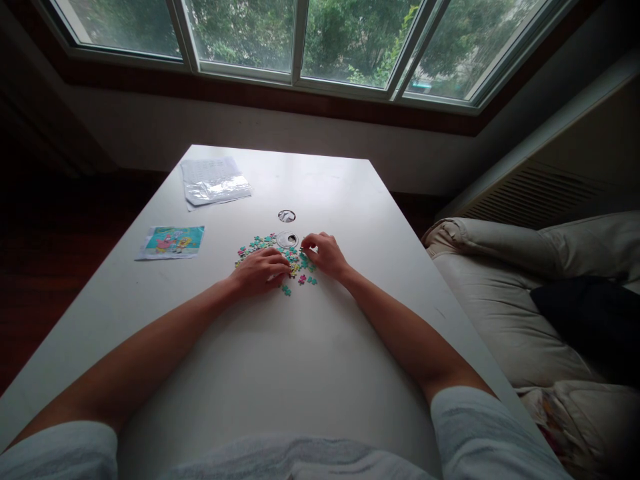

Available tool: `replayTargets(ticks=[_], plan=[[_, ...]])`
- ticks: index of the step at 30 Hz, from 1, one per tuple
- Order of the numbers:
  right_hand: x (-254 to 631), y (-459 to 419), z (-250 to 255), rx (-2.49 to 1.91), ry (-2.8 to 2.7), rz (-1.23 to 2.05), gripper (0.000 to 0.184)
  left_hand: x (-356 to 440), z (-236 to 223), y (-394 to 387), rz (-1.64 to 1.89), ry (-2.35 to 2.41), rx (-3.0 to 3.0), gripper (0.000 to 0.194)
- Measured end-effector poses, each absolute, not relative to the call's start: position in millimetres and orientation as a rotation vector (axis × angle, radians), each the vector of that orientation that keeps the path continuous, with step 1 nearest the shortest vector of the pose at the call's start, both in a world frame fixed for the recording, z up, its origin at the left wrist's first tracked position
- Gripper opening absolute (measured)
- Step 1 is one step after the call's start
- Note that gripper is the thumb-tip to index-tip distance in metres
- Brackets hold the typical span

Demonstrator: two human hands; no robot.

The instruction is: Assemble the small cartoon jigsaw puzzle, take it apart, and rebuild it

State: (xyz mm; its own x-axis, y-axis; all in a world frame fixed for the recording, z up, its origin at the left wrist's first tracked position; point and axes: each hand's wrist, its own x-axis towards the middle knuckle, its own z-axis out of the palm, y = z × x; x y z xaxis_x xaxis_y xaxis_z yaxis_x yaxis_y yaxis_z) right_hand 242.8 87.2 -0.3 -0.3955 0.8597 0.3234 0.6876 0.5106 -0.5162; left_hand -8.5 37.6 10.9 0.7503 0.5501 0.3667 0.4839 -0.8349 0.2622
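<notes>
Puzzle pieces (295, 269), small, teal, pink, yellow

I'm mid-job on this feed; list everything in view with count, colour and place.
Puzzle pieces: many, too heaped to count; teal, yellow, pink; between and around the hands
Round silvery-rimmed items: two, at and beyond the heap's far edge
Picture sheet: one, multicoloured, table's left side
Papers with clear plastic: one stack, whitish, table's far left
Table: one, white, centre
Window: one, pale-framed, far wall
Trees: uncounted, green, outside
Sofa: one, beige, right
Dark item: one, on the sofa
Floor: reddish-brown, left
Sleeves: two, pale grey, lower corners
Left hand: one, over the heap
Right hand: one, heap's right edge
</notes>
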Motion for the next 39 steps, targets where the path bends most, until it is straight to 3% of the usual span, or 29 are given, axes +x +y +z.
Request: replayTargets(ticks=[12, 19, 30, 39], plan=[[229.0, 70.9, 3.9, -1.019, -2.093, 0.732, 0.023, -11.0, 7.1, 41.3, 0.707, 1.096, 2.770, 0.021], [223.0, 65.7, 8.0, -1.035, -2.065, 0.935, 0.022, -3.4, 7.6, 38.2, 0.923, 1.327, 2.445, 0.014], [219.3, 61.8, 7.1, -1.017, -2.148, 0.868, 0.016, 5.2, 8.6, 35.7, 0.990, 1.249, 2.182, 0.008], [219.1, 60.6, 4.3, -0.985, -2.118, 0.824, 0.008, 7.7, 7.0, 35.0, 0.975, 1.232, 2.192, 0.017]])
